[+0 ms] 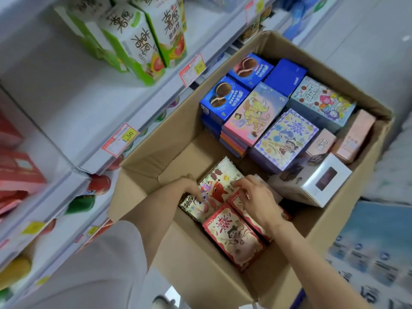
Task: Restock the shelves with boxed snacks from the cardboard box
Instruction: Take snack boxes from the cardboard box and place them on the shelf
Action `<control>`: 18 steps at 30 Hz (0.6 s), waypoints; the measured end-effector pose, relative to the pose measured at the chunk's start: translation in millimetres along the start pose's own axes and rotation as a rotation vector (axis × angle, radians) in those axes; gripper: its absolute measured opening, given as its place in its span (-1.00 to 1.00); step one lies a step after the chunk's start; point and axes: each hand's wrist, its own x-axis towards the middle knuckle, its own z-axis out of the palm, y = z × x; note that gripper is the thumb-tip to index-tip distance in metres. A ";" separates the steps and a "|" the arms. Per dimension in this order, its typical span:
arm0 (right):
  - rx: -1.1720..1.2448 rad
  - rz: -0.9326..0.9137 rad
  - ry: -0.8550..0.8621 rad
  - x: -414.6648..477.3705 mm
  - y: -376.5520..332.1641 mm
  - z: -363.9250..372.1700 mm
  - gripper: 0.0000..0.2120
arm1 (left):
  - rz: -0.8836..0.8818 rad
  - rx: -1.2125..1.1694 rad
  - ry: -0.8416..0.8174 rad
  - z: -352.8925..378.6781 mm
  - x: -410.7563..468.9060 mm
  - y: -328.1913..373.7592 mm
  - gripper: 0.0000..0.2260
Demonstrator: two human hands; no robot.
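Head view: you are looking down into the open cardboard box [330, 230], which stands just right of the shelves [73, 103].
Your left hand [191, 192]: inside the near part of the cardboard box, fingers curled over the left edge of the cream fox box [220, 177], gripping it.
Your right hand [256, 199]: fingertips curled onto the right edge of that same box, holding it from the other side.
Cream fox box: face up in the near-left part of the cardboard box, touching the red boxes [234, 235] that lie nearer you.
Far left of the box: blue cookie boxes [223, 97], stacked.
Far middle: pink pony box [252, 114] on a stack, with the purple box [285, 139] just right of it.
Far right: light blue box [321, 101] and narrow pink boxes [354, 134].
Near right: white box [312, 179], tilted.
Shelves: green-and-white boxes [138, 36] stand on the upper shelf, and price tags [120, 139] hang on the shelf edges.
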 end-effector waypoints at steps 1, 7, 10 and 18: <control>-0.002 -0.007 -0.003 -0.6 -1.1 0.3 -0.79 | 0.022 0.020 0.005 1.4 -2.9 2.1 -0.01; -0.027 -0.063 0.014 -8.2 -20.7 -8.6 -0.79 | 0.222 0.232 0.234 -12.5 -64.0 16.9 -0.54; -0.024 -0.113 0.079 -17.6 -35.6 -18.1 -0.79 | 0.242 0.226 0.515 -21.9 -117.4 4.0 -0.62; 0.011 -0.325 0.282 -47.0 -122.2 -48.3 -0.78 | 0.350 -0.154 1.121 -8.3 -279.8 -93.9 -0.58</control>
